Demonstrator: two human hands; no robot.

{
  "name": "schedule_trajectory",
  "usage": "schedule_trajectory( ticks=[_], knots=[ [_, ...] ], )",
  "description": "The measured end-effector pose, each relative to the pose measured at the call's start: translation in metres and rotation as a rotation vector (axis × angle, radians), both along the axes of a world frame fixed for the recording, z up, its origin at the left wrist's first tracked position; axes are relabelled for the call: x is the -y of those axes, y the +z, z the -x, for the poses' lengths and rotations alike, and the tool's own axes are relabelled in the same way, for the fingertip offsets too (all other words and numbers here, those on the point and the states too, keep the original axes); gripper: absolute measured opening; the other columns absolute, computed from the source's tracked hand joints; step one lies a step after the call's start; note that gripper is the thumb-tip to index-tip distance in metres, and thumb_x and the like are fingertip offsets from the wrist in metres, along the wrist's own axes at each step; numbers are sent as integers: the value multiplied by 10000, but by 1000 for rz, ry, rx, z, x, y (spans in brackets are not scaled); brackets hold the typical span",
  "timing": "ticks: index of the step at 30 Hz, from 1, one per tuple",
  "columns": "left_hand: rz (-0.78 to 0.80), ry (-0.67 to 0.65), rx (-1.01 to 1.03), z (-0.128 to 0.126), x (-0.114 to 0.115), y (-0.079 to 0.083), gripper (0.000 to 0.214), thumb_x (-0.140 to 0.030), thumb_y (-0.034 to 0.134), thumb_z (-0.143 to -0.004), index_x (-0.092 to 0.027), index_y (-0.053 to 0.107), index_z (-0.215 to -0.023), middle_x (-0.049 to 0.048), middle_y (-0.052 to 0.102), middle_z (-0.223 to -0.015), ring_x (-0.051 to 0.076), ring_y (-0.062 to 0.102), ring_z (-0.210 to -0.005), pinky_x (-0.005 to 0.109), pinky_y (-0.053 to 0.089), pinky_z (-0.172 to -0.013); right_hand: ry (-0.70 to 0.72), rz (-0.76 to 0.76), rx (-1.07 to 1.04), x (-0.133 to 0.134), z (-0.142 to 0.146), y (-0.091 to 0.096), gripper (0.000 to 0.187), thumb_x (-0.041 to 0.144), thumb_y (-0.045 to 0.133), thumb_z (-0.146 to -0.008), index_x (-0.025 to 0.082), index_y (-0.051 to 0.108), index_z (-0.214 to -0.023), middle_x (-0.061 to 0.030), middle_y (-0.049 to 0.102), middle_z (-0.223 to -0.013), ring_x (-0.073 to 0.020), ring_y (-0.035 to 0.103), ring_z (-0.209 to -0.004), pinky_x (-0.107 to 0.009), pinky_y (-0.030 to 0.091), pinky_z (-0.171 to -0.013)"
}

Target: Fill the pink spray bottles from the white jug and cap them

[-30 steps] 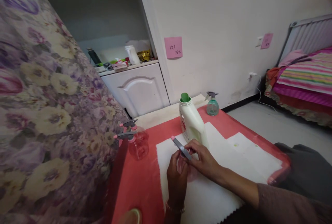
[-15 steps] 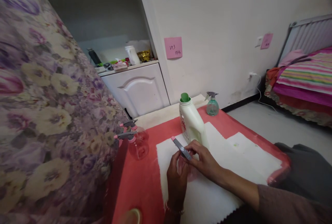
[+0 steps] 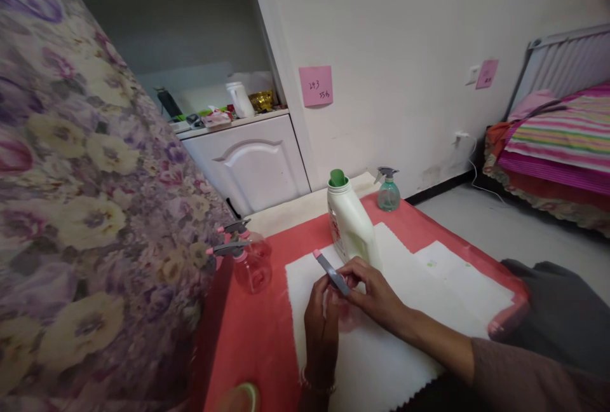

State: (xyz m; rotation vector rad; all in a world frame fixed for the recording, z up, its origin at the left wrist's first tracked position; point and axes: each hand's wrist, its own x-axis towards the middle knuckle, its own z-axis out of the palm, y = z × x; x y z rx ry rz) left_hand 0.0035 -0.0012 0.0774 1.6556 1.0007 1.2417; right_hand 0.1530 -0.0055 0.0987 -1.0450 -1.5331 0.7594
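A clear pink spray bottle [image 3: 344, 314] stands on a white cloth [image 3: 391, 336], mostly hidden between my hands. My left hand [image 3: 320, 322] is wrapped round its body. My right hand [image 3: 372, 294] has its fingers closed on the bottle's grey spray head [image 3: 330, 271], which ends in a pink nozzle pointing up and left. Just behind my hands stands a white detergent jug [image 3: 351, 224] with an open green spout.
The red table [image 3: 257, 336] also carries two pink spray bottles [image 3: 250, 262] at the left and a teal spray bottle [image 3: 388, 191] at the far corner. A flowered fabric [image 3: 86, 208] fills the left. A white cabinet [image 3: 248, 161] stands behind, a bed [image 3: 553, 151] at the right.
The view has shifted slightly. Both hands stay on the pink spray bottle and its head, with barely any movement.
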Motion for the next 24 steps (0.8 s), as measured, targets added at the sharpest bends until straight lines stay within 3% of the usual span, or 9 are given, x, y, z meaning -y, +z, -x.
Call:
schedule_trajectory(
  ticks=[15,24],
  knots=[
    [1,-1,-88,2,-6,16,251,-319,578,-868,-205,639,-1083,73,684,-1119,220,639,-1011,322,486,-890,-53,41,-62,-3,5,-12,102,154,701,-750,192,616,-792,18,527,-799,-133,490,-703,-256,402,-650],
    [55,54,-60,-1,-4,19,199,-307,615,-833,-189,666,-985,56,723,-1012,219,669,-930,298,509,-820,-32,43,-22,-5,3,-12,133,164,698,-749,195,649,-869,22,527,-806,-127,496,-691,-250,407,-637]
  ],
)
